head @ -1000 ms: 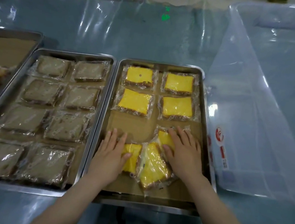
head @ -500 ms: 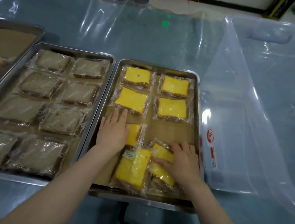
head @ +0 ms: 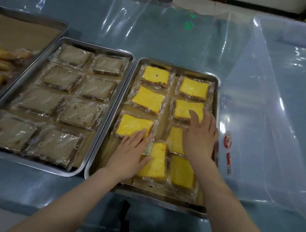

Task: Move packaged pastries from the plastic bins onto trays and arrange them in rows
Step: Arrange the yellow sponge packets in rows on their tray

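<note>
A steel tray (head: 106,144) in front of me holds several wrapped yellow cake slices. Two rows of two lie tidy at its far end, and a third-row slice (head: 134,126) lies at the left. My left hand (head: 130,154) rests flat, fingers spread, touching that slice's near edge and a loose slice (head: 156,162) that lies lengthwise. My right hand (head: 200,135) lies flat on another slice (head: 175,139) in the third row, its fingertips over the slice behind. One more loose slice (head: 183,171) sits at the near right.
A second steel tray (head: 33,161) to the left is filled with wrapped brown slices in rows. A third tray (head: 34,22) at the far left holds wrapped golden pastries. A large clear plastic bin (head: 275,119) stands against the right side of the yellow tray.
The left hand slid one yellow slice up into the third row and drew back toward me. The right hand moved away from me, pushing a slice up into the third row.
</note>
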Demonstrator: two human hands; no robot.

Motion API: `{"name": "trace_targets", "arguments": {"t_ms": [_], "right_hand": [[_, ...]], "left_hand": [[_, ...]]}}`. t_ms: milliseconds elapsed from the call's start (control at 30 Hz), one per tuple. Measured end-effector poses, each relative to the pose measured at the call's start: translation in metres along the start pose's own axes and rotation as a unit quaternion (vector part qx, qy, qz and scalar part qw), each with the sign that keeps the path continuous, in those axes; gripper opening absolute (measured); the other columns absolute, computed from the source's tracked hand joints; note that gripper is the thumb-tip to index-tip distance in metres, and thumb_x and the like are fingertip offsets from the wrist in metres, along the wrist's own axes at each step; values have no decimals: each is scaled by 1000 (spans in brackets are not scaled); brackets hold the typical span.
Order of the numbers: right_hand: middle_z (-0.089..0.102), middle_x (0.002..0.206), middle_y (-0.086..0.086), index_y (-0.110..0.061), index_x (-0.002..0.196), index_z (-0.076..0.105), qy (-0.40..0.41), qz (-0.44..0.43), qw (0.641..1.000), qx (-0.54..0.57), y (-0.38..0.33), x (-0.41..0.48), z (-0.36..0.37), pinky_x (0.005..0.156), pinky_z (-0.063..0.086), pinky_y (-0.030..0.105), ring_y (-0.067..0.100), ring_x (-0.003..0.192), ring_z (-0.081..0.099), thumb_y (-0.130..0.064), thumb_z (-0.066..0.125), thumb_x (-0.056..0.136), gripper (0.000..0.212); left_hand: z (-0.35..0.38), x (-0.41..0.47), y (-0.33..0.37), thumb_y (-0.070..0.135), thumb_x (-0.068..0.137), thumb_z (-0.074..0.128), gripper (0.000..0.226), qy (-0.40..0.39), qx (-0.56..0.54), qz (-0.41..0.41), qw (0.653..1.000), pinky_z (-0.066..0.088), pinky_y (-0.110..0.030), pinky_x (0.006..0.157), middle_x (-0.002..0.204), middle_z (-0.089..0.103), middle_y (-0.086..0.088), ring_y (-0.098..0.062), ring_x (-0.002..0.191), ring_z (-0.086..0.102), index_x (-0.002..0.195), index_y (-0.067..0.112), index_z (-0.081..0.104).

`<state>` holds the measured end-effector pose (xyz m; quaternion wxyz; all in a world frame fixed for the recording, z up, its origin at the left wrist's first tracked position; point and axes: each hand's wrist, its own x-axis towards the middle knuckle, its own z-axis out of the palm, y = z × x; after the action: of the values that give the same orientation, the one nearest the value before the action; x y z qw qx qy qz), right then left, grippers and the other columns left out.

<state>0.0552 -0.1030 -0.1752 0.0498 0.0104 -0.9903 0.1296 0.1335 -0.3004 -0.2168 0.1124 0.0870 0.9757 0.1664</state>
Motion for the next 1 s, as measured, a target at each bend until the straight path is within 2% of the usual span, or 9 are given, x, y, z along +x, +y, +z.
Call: {"name": "trace_targets", "arguments": {"t_ms": [67,167,267,433,567,633,767,867,1000], "right_hand": [[15,155,12,-23,143,30,13,12,1000,19,-3,-9,2,112,19,49,31,142,13,-32,53,94,55],[38,141,8,-23,130,49,-5,-23,999,30,3,-34,10,104,32,41,25,129,32,-31,57,91,40],[46,137,-1,-28,128,52,-66,-72,995,28,16,-59,20,107,28,35,19,129,36,-33,51,94,35],[-2,160,-6,-39,150,12,-135,-33,990,14,31,-61,34,112,-8,40,21,145,-16,-51,35,97,59],[-19,158,-4,-40,150,-1,-152,-22,988,7,32,-60,40,109,-13,39,22,140,-29,-54,31,97,63],[-21,158,-4,-39,150,-1,-153,-17,988,5,32,-60,39,109,-14,39,22,140,-29,-55,29,97,63],[-6,161,2,-34,147,19,-111,21,993,25,24,-69,27,115,-1,40,24,145,-14,-45,46,94,61],[16,157,7,-30,138,36,-52,45,997,17,17,-92,14,114,16,41,29,143,13,-36,59,88,56],[43,138,10,-23,129,54,-28,34,999,5,12,-116,14,98,39,43,32,123,41,-34,66,84,48]], "left_hand": [[1,4,-2,56,94,32,71,-7,3,-1,1000,-16,-31,108,153,-22,9,-8,139,-22,141,41,-19],[0,13,0,57,94,30,72,-25,8,-1,1000,-16,-35,110,154,-23,6,-11,138,-24,142,38,-20],[-11,29,2,60,92,31,78,-77,41,7,996,-14,-39,112,153,-25,1,-15,140,-23,145,31,-19],[-23,38,11,59,92,36,74,-109,112,68,985,-10,-46,112,154,-23,-4,-22,141,-20,149,34,-5],[-9,13,13,53,91,45,69,-55,87,116,988,-9,-39,113,157,-11,1,-15,142,-17,148,28,16],[-5,2,10,48,88,54,65,-13,40,107,993,4,-33,114,157,14,2,-13,144,5,143,23,30],[-23,-3,-3,39,76,74,45,31,-95,-4,995,46,-24,84,111,57,12,-9,104,54,113,29,50],[-41,-7,-18,32,72,80,47,39,-235,-87,967,36,-13,59,89,51,21,3,79,52,101,32,42],[-52,-18,-36,26,75,77,47,132,-292,-119,940,38,-17,59,93,56,12,-1,72,51,113,23,50]]}}
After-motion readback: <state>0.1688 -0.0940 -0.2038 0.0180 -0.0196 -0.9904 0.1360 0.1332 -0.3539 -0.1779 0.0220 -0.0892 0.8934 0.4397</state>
